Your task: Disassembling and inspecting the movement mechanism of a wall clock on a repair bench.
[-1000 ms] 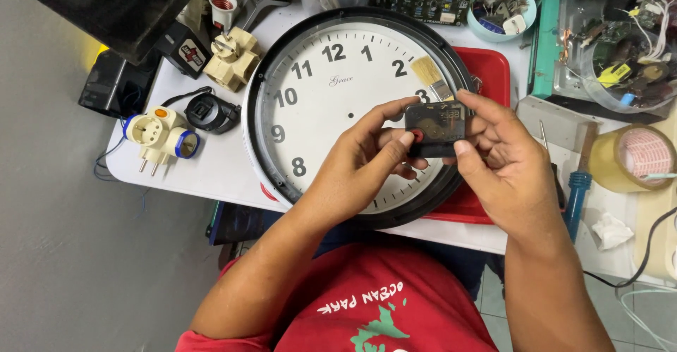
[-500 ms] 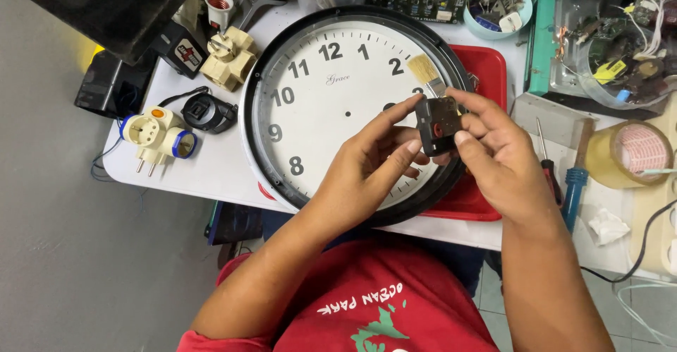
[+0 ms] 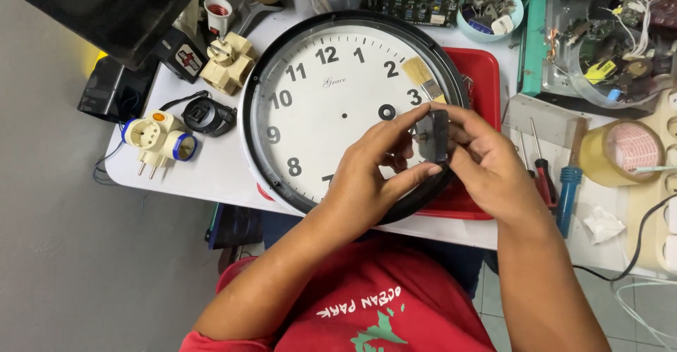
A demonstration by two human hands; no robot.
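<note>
While held above a round wall clock (image 3: pixel 317 105) on the white tabletop (image 3: pixel 211 168), small black box (image 3: pixel 438 137) pinched between left hand (image 3: pixel 377 165) and right hand (image 3: pixel 493 165), paintbrush (image 3: pixel 422 77) nearby.

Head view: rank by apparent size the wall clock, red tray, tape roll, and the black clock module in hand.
1. Wall clock, by far the largest.
2. Red tray, partly hidden under the clock, so only the visible part counts.
3. Tape roll.
4. Black clock module, seen edge-on and held nearer the camera, so its rank against the tape is unsure.

A small black clock movement (image 3: pixel 436 135) stands edge-on above the round wall clock (image 3: pixel 310 105).
</note>
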